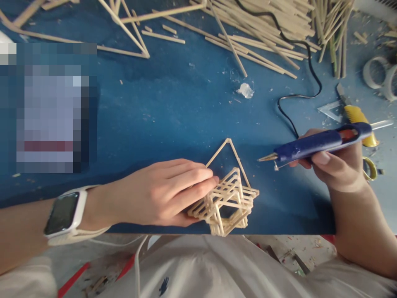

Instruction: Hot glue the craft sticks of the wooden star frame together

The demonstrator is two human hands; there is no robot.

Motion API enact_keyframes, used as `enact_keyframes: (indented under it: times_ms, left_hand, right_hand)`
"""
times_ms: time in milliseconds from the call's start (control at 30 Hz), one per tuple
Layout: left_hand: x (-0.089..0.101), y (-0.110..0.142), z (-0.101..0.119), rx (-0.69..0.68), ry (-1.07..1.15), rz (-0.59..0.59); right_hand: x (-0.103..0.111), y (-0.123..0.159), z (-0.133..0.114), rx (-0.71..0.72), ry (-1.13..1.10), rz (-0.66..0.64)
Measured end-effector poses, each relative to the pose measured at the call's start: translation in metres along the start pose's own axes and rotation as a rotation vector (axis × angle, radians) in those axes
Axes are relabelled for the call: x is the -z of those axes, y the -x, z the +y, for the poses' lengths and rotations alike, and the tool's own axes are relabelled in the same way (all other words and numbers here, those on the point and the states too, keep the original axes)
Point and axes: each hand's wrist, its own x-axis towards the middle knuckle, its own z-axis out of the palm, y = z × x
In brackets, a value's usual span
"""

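Near the table's front edge sits a layered star-shaped structure of thin wooden sticks (229,203). My left hand (173,190) closes on its left side, the fingertips resting on the upper sticks and the thumb partly hidden. A pointed frame of two sticks (239,159) reaches out from the structure's far side. To the right, my right hand (335,163) grips a blue hot glue gun (313,145). Its metal nozzle points left, apart from the structure. A black cord (314,74) curves back from behind the glue gun.
A large pile of wooden sticks (266,25) lies at the back. Larger stick frames (133,37) stand back left. A glue blob (246,90) sticks to the blue table (173,103). At right lie a yellow utility knife (356,116), a clear triangle ruler (331,111) and tape rolls (376,72).
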Motion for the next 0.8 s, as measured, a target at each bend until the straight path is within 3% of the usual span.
enact_keyframes:
  times_ms: [100, 233, 367, 600, 800]
  left_hand:
    - [0.000, 0.001, 0.000, 0.008, -0.004, -0.002]
    - [0.002, 0.001, 0.001, -0.019, 0.009, -0.014]
    - [0.002, 0.000, 0.003, -0.032, 0.028, -0.017]
    - [0.002, 0.001, 0.004, -0.011, 0.027, -0.036]
    - [0.006, -0.003, 0.005, -0.016, -0.004, -0.048]
  right_hand:
    - [-0.001, -0.003, -0.004, 0.035, -0.125, -0.049]
    - [0.003, -0.017, -0.011, 0.104, 0.004, -0.106]
    - [0.006, -0.044, -0.024, 0.240, 0.173, -0.300]
    - [-0.017, -0.083, -0.045, 0.368, 0.346, -0.465]
    - [-0.031, -0.092, -0.047, 0.380, 0.386, -0.519]
